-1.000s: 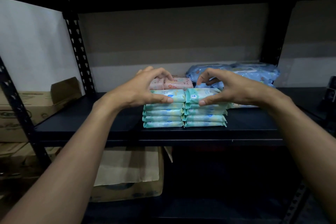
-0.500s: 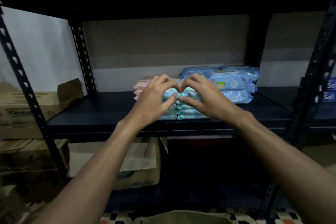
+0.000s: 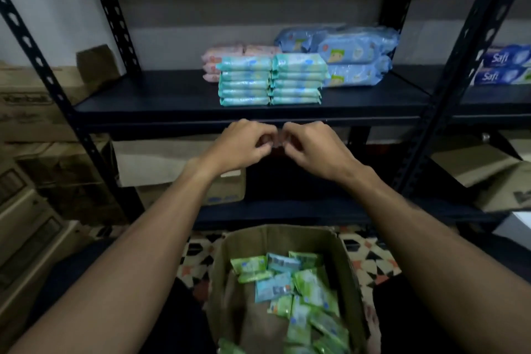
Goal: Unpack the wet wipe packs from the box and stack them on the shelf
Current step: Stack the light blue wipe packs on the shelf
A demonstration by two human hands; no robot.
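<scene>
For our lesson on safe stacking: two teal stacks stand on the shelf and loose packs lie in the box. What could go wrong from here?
The teal stacks stand near the front edge of the shelf; piled higher, they might topple forward. The box holds mixed green and blue packs, so sorts may get muddled.

Wipe stacks [image 3: 244,80] on shelf [image 3: 143,100]; box [image 3: 275,238] below, packs [image 3: 304,290] seemingly loose inside.

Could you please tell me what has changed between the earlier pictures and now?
Both hands let go of the teal wipe stacks and drew back toward the person; the left hand and right hand are now below the shelf edge, fingers curled, holding nothing. The stacks, the pink packs and the blue packs stayed where they were.
</scene>
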